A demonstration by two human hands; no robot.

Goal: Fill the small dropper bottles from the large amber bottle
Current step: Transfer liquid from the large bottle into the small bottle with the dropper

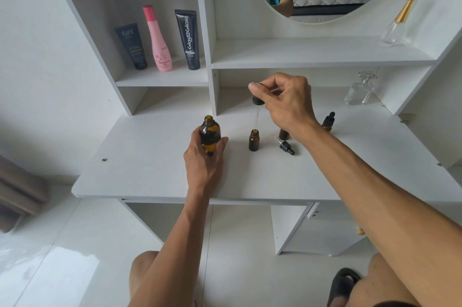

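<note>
The white vanity desk (155,176) carries the large amber glass bottle (210,131) at centre-left, enclosed by the left hand (203,159). To its right stands the small uncapped amber dropper bottle (253,141). Directly above it, the right hand (287,104) holds the black-capped glass dropper (257,109), its tip at the bottle mouth. Further right lies a loose black dropper cap (287,146). Behind it stands a second small amber bottle (283,133), partly hidden by the wrist. A capped small amber dropper bottle (328,121) stands rightmost.
</note>
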